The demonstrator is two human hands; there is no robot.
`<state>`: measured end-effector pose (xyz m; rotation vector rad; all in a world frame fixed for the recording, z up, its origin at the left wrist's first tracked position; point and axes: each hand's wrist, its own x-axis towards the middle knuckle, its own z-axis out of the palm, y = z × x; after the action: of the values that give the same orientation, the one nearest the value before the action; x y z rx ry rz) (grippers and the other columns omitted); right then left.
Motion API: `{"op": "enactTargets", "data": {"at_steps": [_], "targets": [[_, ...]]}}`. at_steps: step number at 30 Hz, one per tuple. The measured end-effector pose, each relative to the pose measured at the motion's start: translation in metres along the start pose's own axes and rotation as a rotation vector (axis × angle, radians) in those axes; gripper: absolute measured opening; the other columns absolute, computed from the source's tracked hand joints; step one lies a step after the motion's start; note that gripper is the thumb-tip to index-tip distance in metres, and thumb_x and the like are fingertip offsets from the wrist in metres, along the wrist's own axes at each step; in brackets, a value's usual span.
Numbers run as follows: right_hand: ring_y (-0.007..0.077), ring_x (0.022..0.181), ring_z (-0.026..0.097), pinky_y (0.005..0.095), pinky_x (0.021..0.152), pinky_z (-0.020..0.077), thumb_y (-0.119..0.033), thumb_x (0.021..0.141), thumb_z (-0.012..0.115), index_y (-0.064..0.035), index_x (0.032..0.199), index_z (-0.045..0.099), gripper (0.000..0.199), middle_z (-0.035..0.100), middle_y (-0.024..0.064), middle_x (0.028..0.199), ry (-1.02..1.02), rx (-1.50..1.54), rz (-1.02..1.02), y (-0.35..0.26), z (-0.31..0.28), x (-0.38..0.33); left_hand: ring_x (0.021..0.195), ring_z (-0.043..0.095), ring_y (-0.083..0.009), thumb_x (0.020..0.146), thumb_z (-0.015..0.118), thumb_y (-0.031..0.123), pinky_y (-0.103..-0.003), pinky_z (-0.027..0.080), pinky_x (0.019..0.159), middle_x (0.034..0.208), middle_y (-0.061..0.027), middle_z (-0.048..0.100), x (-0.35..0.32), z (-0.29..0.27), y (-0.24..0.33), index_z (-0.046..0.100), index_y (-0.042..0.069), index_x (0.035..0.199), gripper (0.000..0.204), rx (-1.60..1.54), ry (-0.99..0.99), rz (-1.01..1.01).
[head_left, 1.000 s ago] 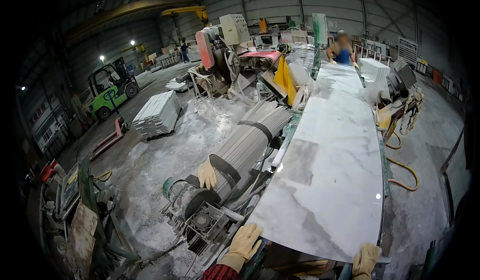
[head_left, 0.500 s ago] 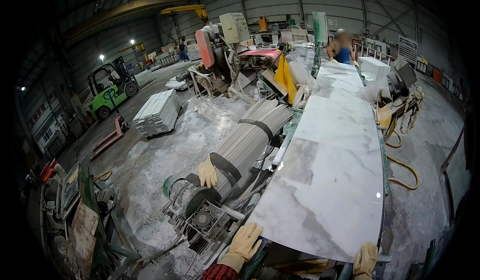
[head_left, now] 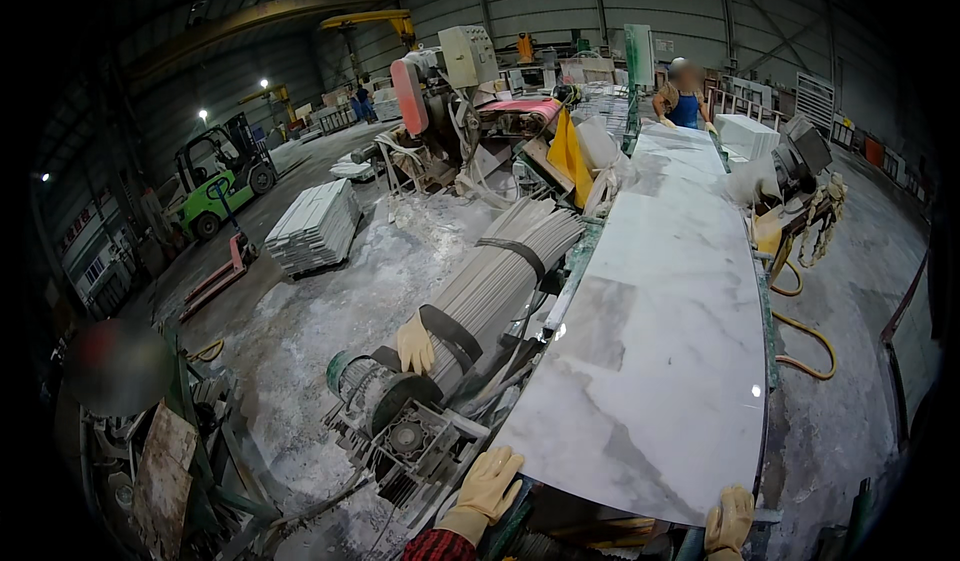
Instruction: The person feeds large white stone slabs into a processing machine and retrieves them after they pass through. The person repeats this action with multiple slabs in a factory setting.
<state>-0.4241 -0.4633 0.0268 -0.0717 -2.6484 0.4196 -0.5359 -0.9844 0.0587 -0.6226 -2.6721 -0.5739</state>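
Observation:
A long, glossy white marble slab (head_left: 675,381) with grey veining stretches away from me on a machine bed. My left hand (head_left: 485,489), in a cream work glove with a red-and-black checked cuff, holds its near left corner, fingers laid over the edge. At the near right corner my right hand (head_left: 730,521), gloved alike, has its fingers bent against the slab's edge. The undersides of both grips are hidden. A co-worker (head_left: 685,106) in a blue apron and pale cap stands at the slab's far end, gloved hands close to it.
Left of the slab lie a dusty motor (head_left: 385,401), a loose glove (head_left: 415,346) and a strapped bundle of pale strips (head_left: 500,271). Stacked stone pieces (head_left: 315,226), a red pallet jack (head_left: 215,276) and a green forklift (head_left: 222,181) stand farther left. A yellow hose (head_left: 810,346) curls at right.
Both my hands and the slab look unmoved. The distant person at the back left has shifted posture slightly.

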Motion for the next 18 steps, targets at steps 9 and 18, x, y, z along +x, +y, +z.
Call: {"op": "enactTargets", "data": {"at_steps": [9, 18], "targets": [[0.0489, 0.127, 0.062, 0.0585, 0.116, 0.046, -0.018, 0.095, 0.068, 0.0016, 0.129, 0.073, 0.039, 0.069, 0.028, 0.134, 0.036, -0.141, -0.088, -0.003, -0.004, -0.004, 0.136, 0.054, -0.0465, 0.101, 0.07, 0.025, -0.053, 0.042, 0.118, 0.146, -0.0248, 0.058, -0.002, -0.006, 0.002, 0.06, 0.005, 0.144, 0.049, -0.043, -0.066, -0.025], [0.0492, 0.131, 0.059, 0.0643, 0.118, 0.0435, -0.02, 0.093, 0.068, 0.0041, 0.131, 0.068, 0.045, 0.064, 0.0301, 0.138, -0.06, -0.111, 0.006, 0.011, 0.004, -0.016, 0.139, 0.053, -0.0427, 0.102, 0.069, 0.028, -0.054, 0.039, 0.119, 0.147, -0.0217, 0.058, -0.008, -0.003, 0.003, 0.06, 0.008, 0.145, 0.048, 0.032, -0.022, -0.024]]}}
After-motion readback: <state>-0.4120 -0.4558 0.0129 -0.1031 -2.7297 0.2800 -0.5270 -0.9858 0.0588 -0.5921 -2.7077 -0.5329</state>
